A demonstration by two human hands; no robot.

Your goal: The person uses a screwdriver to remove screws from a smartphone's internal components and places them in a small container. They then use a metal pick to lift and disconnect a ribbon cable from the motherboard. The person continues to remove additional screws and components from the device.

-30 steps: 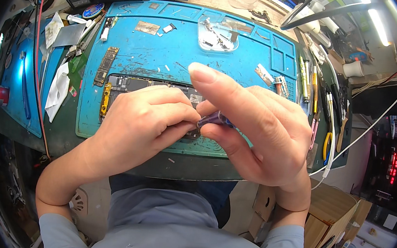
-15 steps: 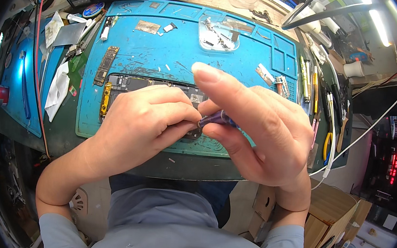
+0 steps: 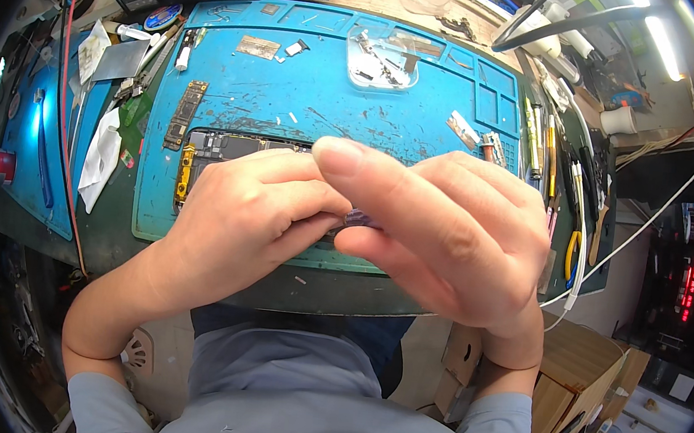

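Note:
An opened smartphone lies on a blue work mat, its inner parts showing along the top and left edges. Both hands hide the rest of it. A slim screwdriver with a purple handle stands over the phone's right part, mostly covered by my right hand. The right thumb and fingers curve around its handle, with the index finger stretched across above. My left hand rests over the phone, thumb and fingertips pinched together at the screwdriver's lower end. The tip is hidden.
A clear plastic tray of small parts sits at the mat's far side. A circuit board lies left of the phone. Pens and tools line the right edge, including yellow-handled pliers. A red cable runs down the left.
My right hand has rolled inward, its index finger and thumb shifting left and downward, so less of the screwdriver handle shows. The left hand has stayed in place.

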